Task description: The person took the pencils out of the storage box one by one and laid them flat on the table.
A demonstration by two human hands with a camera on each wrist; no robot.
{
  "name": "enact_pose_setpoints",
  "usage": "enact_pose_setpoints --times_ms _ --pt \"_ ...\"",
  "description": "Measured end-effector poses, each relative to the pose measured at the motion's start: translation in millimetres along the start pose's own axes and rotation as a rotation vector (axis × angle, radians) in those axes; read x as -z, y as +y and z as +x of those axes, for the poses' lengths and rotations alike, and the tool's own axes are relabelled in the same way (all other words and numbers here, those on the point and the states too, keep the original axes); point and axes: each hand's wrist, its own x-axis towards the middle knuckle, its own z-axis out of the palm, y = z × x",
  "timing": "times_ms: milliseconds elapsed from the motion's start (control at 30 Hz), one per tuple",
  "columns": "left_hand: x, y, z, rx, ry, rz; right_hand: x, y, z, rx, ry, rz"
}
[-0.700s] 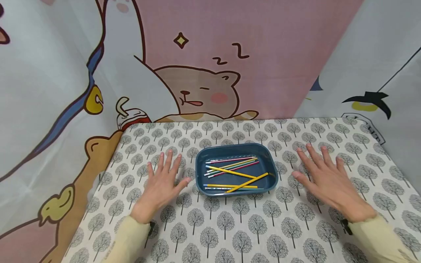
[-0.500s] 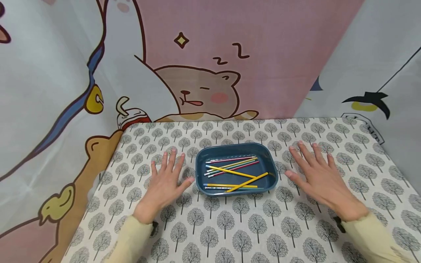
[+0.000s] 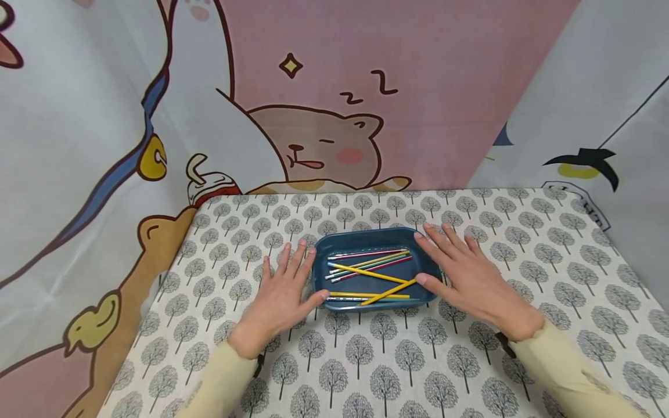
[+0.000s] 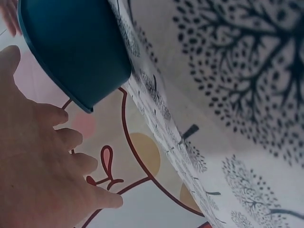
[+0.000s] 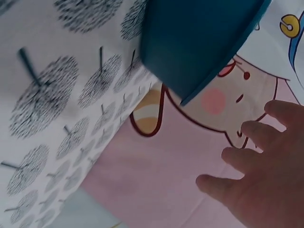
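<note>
Stretching lengthwise left-to-right, blue bin (image 3: 360,284)

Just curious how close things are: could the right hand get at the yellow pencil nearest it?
Probably yes: in the head view the right hand overlaps one edge of the open-topped tray, near the end of that yellow pencil, and nothing seems to lie on it.

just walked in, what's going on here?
Someone's left hand and right hand are at opposite ends of a dark blue bin, both spread open. Neither grips it; the wrist views show the fingers apart from its walls. The bin sits on a tree-print tablecloth, with several pencils lying loosely inside, some crossing each other.
</note>
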Motion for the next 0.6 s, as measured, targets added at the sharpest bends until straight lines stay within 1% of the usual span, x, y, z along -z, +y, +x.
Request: enact_pose_setpoints --times_ms 167,300,467,600 --pt "-2.3 3.4 1.1 -0.010 -0.002 0.021 -6.1 -8.4 10.7 0.055 -0.035 0.011" --pt "-4.1 4.9 1.8 -0.014 -0.015 0.028 -9.9 -12.5 16.6 0.076 -0.073 0.016" --pt "-5.8 6.2 2.0 -0.020 -0.027 0.012 -13.4 -16.0 23.2 0.114 -0.104 0.068" --pt "-6.3 6.7 1.8 -0.025 -0.030 0.008 -16.2 -16.0 29.0 0.158 -0.109 0.103"
